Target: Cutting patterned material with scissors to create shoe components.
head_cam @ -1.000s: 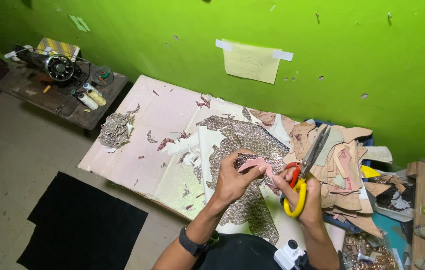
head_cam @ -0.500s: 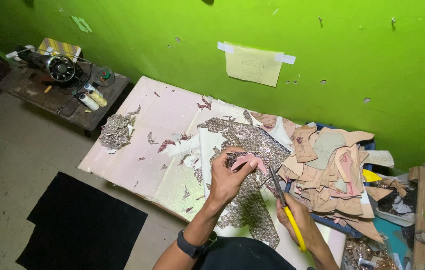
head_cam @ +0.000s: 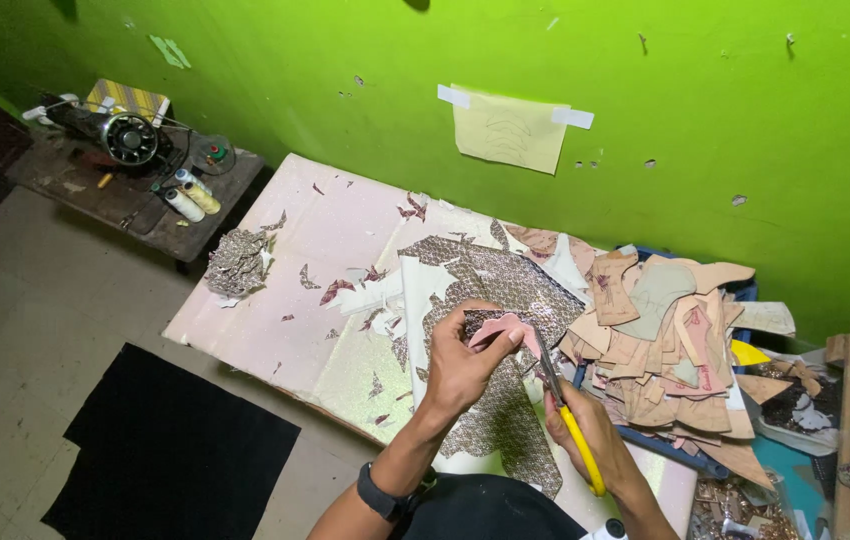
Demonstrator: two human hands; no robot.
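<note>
Green wall, pink board [head_cam: 275, 290] on floor. L hand [head_cam: 460, 365] pinches pink piece [head_cam: 500, 328]; scissors [head_cam: 560, 405] in R hand's [head_cam: 585, 430] grip, just right, blades pointing far toward piece.

Even bright light on green wall [head_cam: 345, 60]; dim left corner; slight blur at hands.

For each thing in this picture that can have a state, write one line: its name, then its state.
Left hand: gripping the pink piece.
Right hand: gripping the scissors.
Pink piece: held up above the patterned sheet.
Scissors: blades against the pink piece.
Patterned sheet: flat, partly cut.
Pile of cut shapes: heaped.
</note>
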